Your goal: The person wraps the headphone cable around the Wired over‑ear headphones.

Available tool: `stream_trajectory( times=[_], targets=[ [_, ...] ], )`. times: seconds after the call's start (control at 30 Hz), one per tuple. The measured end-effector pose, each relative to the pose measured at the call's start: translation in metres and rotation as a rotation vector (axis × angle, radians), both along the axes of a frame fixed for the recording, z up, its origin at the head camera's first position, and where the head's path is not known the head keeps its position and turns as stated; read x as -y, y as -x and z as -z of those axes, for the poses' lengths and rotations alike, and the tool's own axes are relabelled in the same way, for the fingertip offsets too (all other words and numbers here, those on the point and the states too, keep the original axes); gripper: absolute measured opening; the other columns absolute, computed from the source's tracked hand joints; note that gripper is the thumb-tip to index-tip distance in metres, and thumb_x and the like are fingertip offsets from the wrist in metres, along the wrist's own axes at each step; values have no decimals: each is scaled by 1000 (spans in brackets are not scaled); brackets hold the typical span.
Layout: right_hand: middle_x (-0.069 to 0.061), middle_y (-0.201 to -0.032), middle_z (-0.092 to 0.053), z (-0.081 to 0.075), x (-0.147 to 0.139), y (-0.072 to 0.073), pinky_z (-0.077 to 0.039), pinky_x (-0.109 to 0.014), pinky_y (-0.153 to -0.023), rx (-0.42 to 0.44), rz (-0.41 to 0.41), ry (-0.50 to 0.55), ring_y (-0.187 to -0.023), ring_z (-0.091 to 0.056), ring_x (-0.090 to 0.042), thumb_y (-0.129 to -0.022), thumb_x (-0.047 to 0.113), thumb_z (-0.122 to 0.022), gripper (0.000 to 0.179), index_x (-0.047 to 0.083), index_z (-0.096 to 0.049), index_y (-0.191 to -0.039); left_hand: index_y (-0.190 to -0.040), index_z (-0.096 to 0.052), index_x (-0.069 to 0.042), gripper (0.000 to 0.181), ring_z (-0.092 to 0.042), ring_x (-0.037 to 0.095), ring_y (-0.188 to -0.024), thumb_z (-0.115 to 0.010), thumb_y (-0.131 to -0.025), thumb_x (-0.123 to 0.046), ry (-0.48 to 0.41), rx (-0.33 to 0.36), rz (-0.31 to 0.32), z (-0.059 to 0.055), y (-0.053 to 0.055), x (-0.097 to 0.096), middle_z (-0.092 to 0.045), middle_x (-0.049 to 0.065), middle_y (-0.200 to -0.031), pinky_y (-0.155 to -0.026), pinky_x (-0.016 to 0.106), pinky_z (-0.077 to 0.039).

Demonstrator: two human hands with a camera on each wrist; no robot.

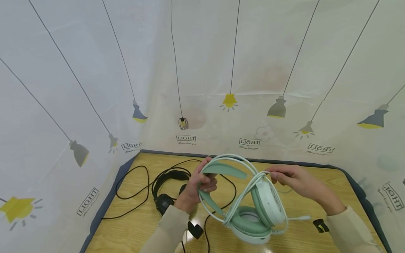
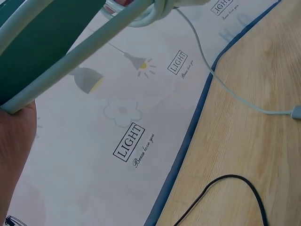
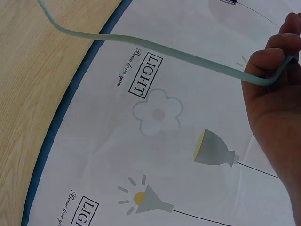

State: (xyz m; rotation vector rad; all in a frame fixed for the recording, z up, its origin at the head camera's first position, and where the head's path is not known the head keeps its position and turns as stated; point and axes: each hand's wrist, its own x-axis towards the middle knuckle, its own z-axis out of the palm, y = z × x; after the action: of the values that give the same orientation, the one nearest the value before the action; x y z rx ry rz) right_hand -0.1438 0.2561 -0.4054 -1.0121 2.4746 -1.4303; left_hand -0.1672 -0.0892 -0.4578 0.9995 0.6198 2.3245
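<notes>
A mint-green headset (image 1: 273, 203) is held up over the table in the head view, tilted, with its ear cups low and its thin microphone boom (image 1: 299, 218) pointing right. My left hand (image 1: 197, 184) grips its headband at the left, fingers curled round the band. The headset's pale green cable (image 3: 188, 57) is wound in several loops around the ear cup and headband. With thumb and fingers my right hand (image 1: 294, 179) pinches a part of that cable beside the upper ear cup. In the left wrist view a free length of cable ends in a plug (image 2: 296, 112) over the wood.
A black headset (image 1: 164, 203) lies on the wooden table (image 1: 126, 230) at the left, its black cable (image 1: 148, 189) spread in loops. Nearby lies a small black piece (image 1: 195, 230). A dark tag with yellow marks (image 1: 321, 226) is by my right sleeve. Lamp-printed cloth (image 1: 202, 70) surrounds the table.
</notes>
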Motion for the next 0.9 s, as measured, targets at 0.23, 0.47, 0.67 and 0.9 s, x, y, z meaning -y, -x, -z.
stream_trajectory(
  times=[0.23, 0.47, 0.67, 0.9],
  targets=[
    [6, -90, -63, 9, -11, -2, -52, -30, -60, 12, -57, -19, -71, -56, -12, -105, -2, -49, 29, 7, -69, -125, -129, -56, -18, 57, -27, 3, -45, -33, -83, 8, 16, -57, 17, 2, 3, 15, -35, -6, -69, -42, 21, -16],
    [-5, -86, -62, 16, -12, -4, -53, -31, -66, 122, -28, -51, -75, -59, -15, -108, 7, -50, 25, 9, -70, -123, -128, -55, -19, 50, -27, 4, -45, -40, -86, 5, -30, -51, 97, -1, 3, 16, -33, -5, -68, -43, 21, -17],
    [-7, -77, -55, 31, -14, -7, -52, -32, -64, 138, -4, 23, -70, -55, -19, -108, 4, -46, 25, 8, -70, -114, -126, -55, -17, 48, -25, 4, -45, -39, -86, 5, -104, -9, 101, -4, 4, 15, -30, -5, -69, -45, 19, -18],
    [-9, -75, -52, 46, -14, -11, -52, -33, -65, 141, 17, 104, -70, -52, -24, -109, 1, -43, 25, 8, -67, -104, -127, -60, -16, 48, -24, 4, -44, -42, -88, 5, -188, -1, 103, -11, 6, 8, -27, -4, -70, -45, 17, -21]
  ],
)
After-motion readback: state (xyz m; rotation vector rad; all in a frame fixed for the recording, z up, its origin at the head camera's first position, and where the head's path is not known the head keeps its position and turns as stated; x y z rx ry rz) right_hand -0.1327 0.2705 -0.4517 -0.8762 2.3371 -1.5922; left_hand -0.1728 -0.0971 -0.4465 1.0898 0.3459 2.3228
